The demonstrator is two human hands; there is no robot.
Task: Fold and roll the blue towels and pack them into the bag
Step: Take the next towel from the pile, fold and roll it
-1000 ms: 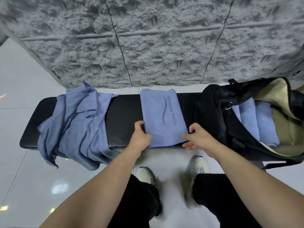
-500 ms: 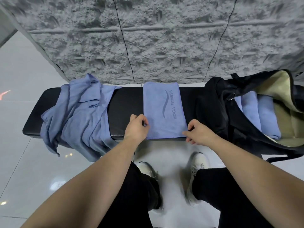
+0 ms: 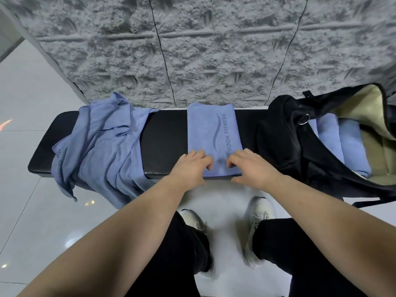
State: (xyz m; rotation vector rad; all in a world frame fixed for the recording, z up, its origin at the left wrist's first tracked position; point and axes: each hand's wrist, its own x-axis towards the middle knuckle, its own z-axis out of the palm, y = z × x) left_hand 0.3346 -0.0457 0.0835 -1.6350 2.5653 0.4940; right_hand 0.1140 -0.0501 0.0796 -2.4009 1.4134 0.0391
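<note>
A folded blue towel (image 3: 211,133) lay flat across the middle of the black counter (image 3: 165,142), reaching from its far edge to its near edge, with a wavy mark and the words YOGA FITNESS printed along its right side. Both hands rested on the near end of this towel, side by side and close together. The left hand (image 3: 190,166) had its fingers curled down onto the cloth near the left corner, and the right hand (image 3: 250,168) had its fingers curled down onto it near the right corner; whether the fingertips were pinching a fold of cloth or only pressing on it could not be told. A heap of loose blue towels (image 3: 100,146) was draped over the left end of the counter and hung down over its front edge. At the right end sat an open black bag (image 3: 285,144) with a pale lining, and inside it rolled blue towels (image 3: 340,142) lay side by side. A rough grey wall (image 3: 192,50) stood behind the counter, and white shoes (image 3: 259,219) showed on the glossy tiled floor (image 3: 25,211) below the arms.
</note>
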